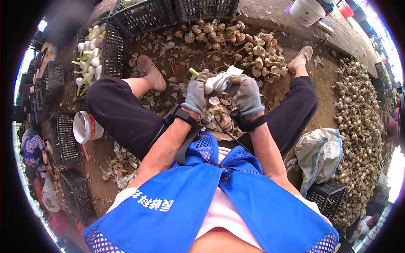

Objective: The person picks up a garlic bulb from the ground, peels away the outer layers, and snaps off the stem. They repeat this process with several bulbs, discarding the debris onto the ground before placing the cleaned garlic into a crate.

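Note:
Both my hands wear grey work gloves and are raised between my knees. My left hand (197,90) is closed round a white garlic bulb (209,85), with a green stem end (194,72) poking out past its fingers. Close beside it, my right hand (245,90) has its fingers closed on a pale, papery piece (233,71) that reaches over to the bulb. Below the hands lies a heap of loose garlic skins (217,111). Unpeeled brown bulbs (263,55) are piled on the ground just ahead.
A black crate (114,52) beside peeled bulbs (90,59) stands at the left. Nearer are a white bucket (93,127) and more black crates (65,137). A large garlic pile (358,126) and a white sack (319,156) lie right. A person (36,147) is far left.

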Available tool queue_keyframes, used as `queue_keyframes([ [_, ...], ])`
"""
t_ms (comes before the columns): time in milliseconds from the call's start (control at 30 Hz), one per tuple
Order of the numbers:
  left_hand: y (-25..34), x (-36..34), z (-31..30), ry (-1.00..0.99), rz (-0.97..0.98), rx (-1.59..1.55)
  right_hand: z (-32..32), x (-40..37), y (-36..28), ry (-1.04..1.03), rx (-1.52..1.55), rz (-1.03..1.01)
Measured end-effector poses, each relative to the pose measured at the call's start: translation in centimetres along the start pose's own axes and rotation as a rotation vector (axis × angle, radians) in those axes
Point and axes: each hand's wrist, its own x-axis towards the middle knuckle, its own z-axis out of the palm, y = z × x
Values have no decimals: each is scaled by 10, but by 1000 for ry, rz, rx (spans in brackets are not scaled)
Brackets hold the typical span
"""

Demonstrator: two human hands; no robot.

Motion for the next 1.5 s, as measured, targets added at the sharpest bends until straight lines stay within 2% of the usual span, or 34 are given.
queue_keyframes([
  [33,13,-12,18,51,-78,-15,13,-11,-15,-122,279,167],
  [100,11,-3,13,34,-79,-84,-25,11,-1,-266,467,300],
  [133,13,-3,12,24,-83,-152,2,-5,-14,-117,347,173],
  [167,15,-5,8,34,-86,-154,-36,20,7,-59,87,73],
  [233,24,-8,10,-227,-115,-193,-46,26,7,55,-323,-138],
  [267,30,-15,20,-239,-103,-177,-54,34,11,115,-90,-24],
  [300,29,-15,21,-241,-104,-177,-58,37,15,116,-90,-26],
  [367,28,-13,20,-137,-42,-64,-49,40,18,20,-1540,32],
  [400,31,-11,15,-149,-41,-62,-61,44,33,44,-1766,-202],
  [433,32,-9,14,-142,-37,-66,-51,35,26,34,-1769,-201],
  [500,34,-11,11,-132,132,329,-7,2,-11,50,-407,110],
  [533,38,-17,21,-91,88,284,11,-10,-24,-18,-297,128],
  [700,28,-14,25,4,31,350,22,-5,-3,-27,-327,189],
  [800,18,-8,16,52,152,382,13,-6,1,-68,-103,241],
  [933,22,-8,21,39,130,373,11,-8,-3,-92,-60,206],
  [967,23,-10,23,36,134,373,14,-8,-3,-67,-289,92],
  [1033,23,-14,26,13,180,736,18,-6,2,-8,-744,-137],
  [1067,16,-13,24,-20,318,822,20,-1,14,18,-761,-284],
  [1100,14,-13,22,-23,317,822,18,-2,16,116,-997,-355],
  [1167,19,-18,27,-37,155,710,16,-2,14,146,-744,-86],
  [1200,19,-15,22,-100,157,476,11,0,18,147,-742,-90],
  [1233,23,-17,21,-107,160,480,1,5,28,145,-610,-10],
  [1267,25,-20,21,-151,77,307,-11,12,39,140,-480,70],
  [1300,29,-21,20,-192,-5,133,-25,23,54,101,-727,51],
  [1333,33,-19,15,-284,-51,94,-20,19,50,55,-789,98],
  [1367,33,-17,12,-282,-50,94,-15,13,45,10,-850,149],
  [1433,35,-15,7,-188,-70,-149,-14,6,33,-206,-894,36],
  [1467,38,-14,9,-118,-67,-207,1,-5,10,-233,-1015,-13],
  [1500,40,-14,9,-113,-57,-213,-8,0,11,-312,-840,-203],
])
